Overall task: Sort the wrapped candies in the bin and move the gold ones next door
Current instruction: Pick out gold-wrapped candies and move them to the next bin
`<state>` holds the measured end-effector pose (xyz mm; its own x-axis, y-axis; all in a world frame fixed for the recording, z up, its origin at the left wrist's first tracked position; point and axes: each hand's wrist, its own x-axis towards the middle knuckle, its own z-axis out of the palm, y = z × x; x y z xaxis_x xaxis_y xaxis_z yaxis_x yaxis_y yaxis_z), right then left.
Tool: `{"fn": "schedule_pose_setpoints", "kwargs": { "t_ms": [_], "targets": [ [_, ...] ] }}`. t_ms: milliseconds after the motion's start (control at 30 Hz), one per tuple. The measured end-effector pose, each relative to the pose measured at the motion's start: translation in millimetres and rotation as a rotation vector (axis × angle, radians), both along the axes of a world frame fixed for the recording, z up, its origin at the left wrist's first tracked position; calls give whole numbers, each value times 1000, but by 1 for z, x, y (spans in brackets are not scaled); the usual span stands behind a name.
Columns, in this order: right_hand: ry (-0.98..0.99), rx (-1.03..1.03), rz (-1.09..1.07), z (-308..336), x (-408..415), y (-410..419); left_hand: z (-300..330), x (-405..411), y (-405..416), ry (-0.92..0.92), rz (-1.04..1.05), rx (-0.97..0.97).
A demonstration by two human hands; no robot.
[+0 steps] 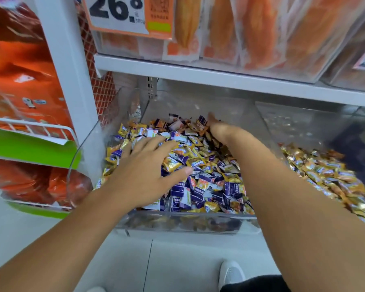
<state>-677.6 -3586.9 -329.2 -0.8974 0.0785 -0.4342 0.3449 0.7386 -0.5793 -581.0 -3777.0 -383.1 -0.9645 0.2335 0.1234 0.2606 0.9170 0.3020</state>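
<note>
A clear plastic bin on the low shelf holds a mixed heap of purple wrapped candies and gold wrapped candies. My left hand lies spread, palm down, on the left part of the heap, fingers straight. My right hand reaches deep to the back of the same bin, fingers dug down into the candies and mostly hidden; whether it grips any candy I cannot tell. The neighbouring bin on the right holds only gold candies.
A white shelf board hangs low over the bins, with clear boxes of orange packets and a price tag above. Orange bags in a white wire rack stand on the left beyond a white post. My shoe is on the floor.
</note>
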Motion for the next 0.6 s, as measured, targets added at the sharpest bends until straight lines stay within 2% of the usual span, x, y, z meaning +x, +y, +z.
{"fn": "schedule_pose_setpoints", "kwargs": {
  "t_ms": [67, 200, 400, 467, 533, 600],
  "targets": [
    [34, -80, -23, -8, -12, 3, -2, -1, -2, 14, 7, 10],
    [64, -81, -74, -4, -20, -4, -2, -4, -3, 24, 29, 84],
    [-110, -171, 78, 4, -7, -10, 5, -6, -1, 94, 130, 253],
    [-86, -116, 192, 11, 1, -20, 6, -6, -2, 115, 158, 301],
    [68, 66, 356, 17, 17, -34, 7, -6, -4, 157, 177, 331],
    [190, 132, 494, 16, 34, -43, 8, -5, -7, 182, 188, 358]
  ]
}}
